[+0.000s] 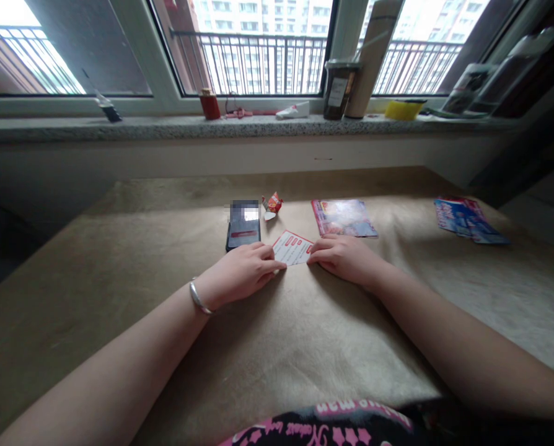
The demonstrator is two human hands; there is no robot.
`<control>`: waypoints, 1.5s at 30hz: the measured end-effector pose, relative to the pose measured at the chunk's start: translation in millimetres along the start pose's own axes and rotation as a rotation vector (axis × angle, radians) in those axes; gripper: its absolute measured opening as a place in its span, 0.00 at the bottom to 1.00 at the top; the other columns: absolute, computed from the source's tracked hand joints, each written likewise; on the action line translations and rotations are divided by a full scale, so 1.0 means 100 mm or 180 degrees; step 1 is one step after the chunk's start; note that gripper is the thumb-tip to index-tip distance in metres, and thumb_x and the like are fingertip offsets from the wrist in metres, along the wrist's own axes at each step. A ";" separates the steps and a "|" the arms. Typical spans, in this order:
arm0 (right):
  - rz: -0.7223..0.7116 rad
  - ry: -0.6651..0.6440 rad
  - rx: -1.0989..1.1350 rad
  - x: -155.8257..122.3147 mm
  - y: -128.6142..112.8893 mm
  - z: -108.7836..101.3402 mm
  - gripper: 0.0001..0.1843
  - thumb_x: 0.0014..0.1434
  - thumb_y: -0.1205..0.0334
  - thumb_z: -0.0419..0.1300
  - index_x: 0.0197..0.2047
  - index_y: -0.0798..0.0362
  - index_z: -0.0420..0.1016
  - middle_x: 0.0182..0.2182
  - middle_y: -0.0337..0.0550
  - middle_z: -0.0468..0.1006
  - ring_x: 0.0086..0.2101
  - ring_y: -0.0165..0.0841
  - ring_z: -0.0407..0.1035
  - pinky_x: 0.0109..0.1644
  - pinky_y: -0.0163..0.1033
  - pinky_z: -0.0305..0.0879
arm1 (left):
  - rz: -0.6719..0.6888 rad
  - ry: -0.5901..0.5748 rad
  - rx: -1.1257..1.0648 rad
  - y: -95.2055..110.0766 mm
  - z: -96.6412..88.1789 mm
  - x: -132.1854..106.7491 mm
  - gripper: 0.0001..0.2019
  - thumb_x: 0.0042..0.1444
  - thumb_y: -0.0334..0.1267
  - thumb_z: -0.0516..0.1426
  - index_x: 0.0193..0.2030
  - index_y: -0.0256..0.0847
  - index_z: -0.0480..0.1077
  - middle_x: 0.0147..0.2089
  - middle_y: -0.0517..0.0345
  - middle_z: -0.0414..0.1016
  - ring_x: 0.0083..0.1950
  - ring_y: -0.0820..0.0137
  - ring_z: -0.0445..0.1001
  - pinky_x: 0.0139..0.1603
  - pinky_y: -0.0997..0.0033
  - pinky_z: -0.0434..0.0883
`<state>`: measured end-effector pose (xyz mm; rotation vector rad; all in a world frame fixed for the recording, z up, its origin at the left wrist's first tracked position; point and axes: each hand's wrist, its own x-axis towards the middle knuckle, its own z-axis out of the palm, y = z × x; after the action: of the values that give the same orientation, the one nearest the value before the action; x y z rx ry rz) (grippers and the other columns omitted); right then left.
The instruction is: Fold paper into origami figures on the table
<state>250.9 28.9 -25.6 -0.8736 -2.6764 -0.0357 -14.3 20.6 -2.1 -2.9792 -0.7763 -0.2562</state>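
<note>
A small white piece of paper with red and black print lies between my hands on the table, its near edge towards me. My left hand, with a silver bangle at the wrist, pinches its left corner, thumb along the near edge. Closed on the right edge are the fingertips of my right hand. Just beyond my left hand lies a dark phone with its screen lit. A small folded red-and-white paper piece stands behind the paper.
Colourful printed sheets lie beyond my right hand, and more blue and red ones sit far right on the brown table. On the windowsill stand a red bottle, a dark lidded jar and a yellow roll.
</note>
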 end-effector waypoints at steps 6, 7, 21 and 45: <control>0.0131 -0.0086 -0.0022 -0.04 0.04 -0.07 0.14 0.57 0.70 0.53 0.35 0.49 0.79 0.35 0.41 0.78 0.35 0.31 0.70 0.40 0.37 0.63 | -0.0045 -0.0035 -0.0060 -0.01 0.01 -0.01 0.14 0.61 0.32 0.50 0.50 0.45 0.70 0.43 0.52 0.69 0.42 0.68 0.68 0.43 0.67 0.68; 0.0161 -0.0106 -0.0045 -0.05 0.05 -0.08 0.14 0.57 0.71 0.53 0.35 0.49 0.79 0.35 0.41 0.78 0.36 0.31 0.70 0.39 0.37 0.63 | -0.0055 -0.0044 -0.0060 -0.01 0.02 -0.01 0.14 0.60 0.32 0.50 0.50 0.45 0.70 0.43 0.52 0.69 0.42 0.68 0.68 0.43 0.67 0.68; 0.0723 -0.0532 -0.0182 -0.14 0.15 -0.30 0.14 0.53 0.73 0.56 0.30 0.46 0.79 0.34 0.34 0.79 0.34 0.29 0.71 0.32 0.34 0.58 | -0.0091 -0.0067 -0.0101 -0.01 0.03 -0.01 0.15 0.60 0.32 0.49 0.50 0.44 0.70 0.40 0.52 0.69 0.41 0.67 0.67 0.42 0.66 0.68; 0.1121 -0.0834 -0.0699 -0.15 0.13 -0.36 0.13 0.53 0.72 0.54 0.27 0.48 0.78 0.36 0.36 0.79 0.31 0.31 0.72 0.27 0.36 0.55 | -0.0158 0.0161 0.0047 0.04 0.07 0.01 0.12 0.62 0.33 0.48 0.44 0.40 0.72 0.41 0.50 0.70 0.39 0.68 0.68 0.40 0.66 0.69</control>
<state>280.3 26.5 3.0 -1.5026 -2.7446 -0.1445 -10.7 18.1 -8.5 -2.9302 -0.8434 -0.3255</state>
